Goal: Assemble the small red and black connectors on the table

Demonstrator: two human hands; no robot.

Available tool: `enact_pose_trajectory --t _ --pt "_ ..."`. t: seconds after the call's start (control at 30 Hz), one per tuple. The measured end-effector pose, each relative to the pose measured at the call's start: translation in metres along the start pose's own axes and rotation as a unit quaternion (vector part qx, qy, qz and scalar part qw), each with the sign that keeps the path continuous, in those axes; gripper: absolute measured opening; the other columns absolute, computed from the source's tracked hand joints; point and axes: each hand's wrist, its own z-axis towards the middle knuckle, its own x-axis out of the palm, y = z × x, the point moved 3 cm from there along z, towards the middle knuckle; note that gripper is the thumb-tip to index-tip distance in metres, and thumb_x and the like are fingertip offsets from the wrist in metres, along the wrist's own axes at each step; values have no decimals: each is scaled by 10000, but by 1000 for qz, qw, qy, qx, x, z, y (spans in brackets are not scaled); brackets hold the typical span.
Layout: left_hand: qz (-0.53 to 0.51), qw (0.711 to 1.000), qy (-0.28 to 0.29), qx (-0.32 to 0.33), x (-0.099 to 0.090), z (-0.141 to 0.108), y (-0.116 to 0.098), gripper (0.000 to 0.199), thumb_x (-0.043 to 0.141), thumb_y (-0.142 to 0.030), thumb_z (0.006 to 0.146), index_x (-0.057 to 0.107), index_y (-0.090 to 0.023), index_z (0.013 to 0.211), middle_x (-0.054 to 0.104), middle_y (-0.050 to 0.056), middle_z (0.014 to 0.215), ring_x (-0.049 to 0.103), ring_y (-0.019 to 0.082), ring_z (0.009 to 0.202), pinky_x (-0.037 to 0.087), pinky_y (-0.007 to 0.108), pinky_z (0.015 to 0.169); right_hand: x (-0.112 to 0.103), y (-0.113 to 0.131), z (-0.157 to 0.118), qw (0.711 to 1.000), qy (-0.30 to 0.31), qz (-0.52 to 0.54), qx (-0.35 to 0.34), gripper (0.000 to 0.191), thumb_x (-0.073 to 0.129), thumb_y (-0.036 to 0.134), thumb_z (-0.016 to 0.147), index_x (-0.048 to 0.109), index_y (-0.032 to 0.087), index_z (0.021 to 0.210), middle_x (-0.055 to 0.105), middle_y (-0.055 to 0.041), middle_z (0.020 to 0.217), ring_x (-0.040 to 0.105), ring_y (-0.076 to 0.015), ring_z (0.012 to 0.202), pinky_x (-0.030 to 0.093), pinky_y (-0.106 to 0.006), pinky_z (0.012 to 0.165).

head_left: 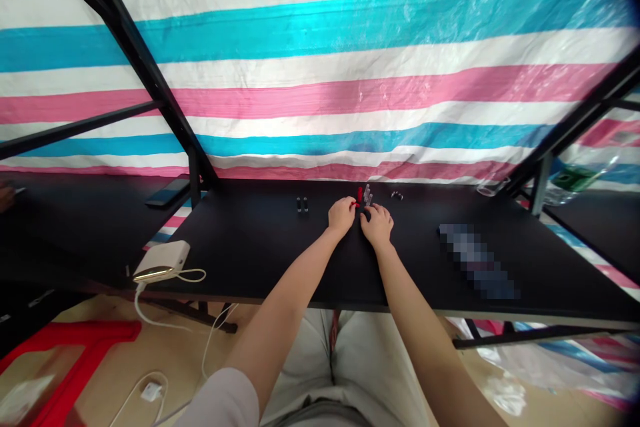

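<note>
My left hand (342, 216) is closed at the far middle of the black table, its fingertips pinching a small red piece (355, 205). Close beside it on the right, my right hand (379, 223) has its fingers curled down near the tabletop. Something small and dark seems to lie between its thumb and fingers, too small to name. Just beyond the hands are another red piece (359, 193) and several clear plastic tubes (368, 194). Two short black cylinders (303, 205) stand to the left. Some small dark and shiny pieces (397, 195) lie to the right.
A white power bank or adapter (165, 257) with cables sits at the table's left front corner. A blurred-out flat object (477, 261) lies at right. Black metal posts (185, 127) and a striped sheet (350, 100) stand behind. A red stool (85, 347) is at lower left.
</note>
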Motion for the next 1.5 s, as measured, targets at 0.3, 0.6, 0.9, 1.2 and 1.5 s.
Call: enact_pose_trajectory --t 0.3,0.6,0.9,1.2,1.5 --pt "-142 984 -80 -72 -30 -39 27 163 528 -312 761 600 -192 844 632 18 752 555 108 620 437 232 629 10 2 0 993 85 -81 -8 423 327 385 853 430 241 1238 377 -66 1325 243 -250 1238 146 -550 979" --pt "-250 954 -124 -114 -45 -56 47 197 545 -315 735 594 -165 852 624 37 759 564 100 616 466 242 636 6 6 -6 997 44 -38 -40 349 392 350 830 512 225 1134 481 -86 1211 362 -248 1138 188 -538 955" --pt "-320 922 -167 -138 -48 -56 49 250 550 -346 736 573 -146 885 601 34 738 561 96 603 478 228 576 -12 28 -11 980 -56 142 -130 191 408 306 814 548 176 815 584 -57 782 534 -176 759 391 -308 739" --pt "-343 912 -187 -127 -51 -56 47 266 549 -366 737 565 -145 884 601 41 757 586 113 660 486 225 574 -4 43 -18 964 50 154 -212 220 424 280 826 547 200 990 637 -57 921 582 -179 831 413 -308 762" --pt "-360 904 -185 -134 -55 -57 43 264 555 -350 733 572 -139 890 593 43 763 579 110 648 497 230 578 -8 45 -20 965 63 126 -221 235 396 251 839 556 208 1007 635 -48 932 571 -182 824 411 -311 767"
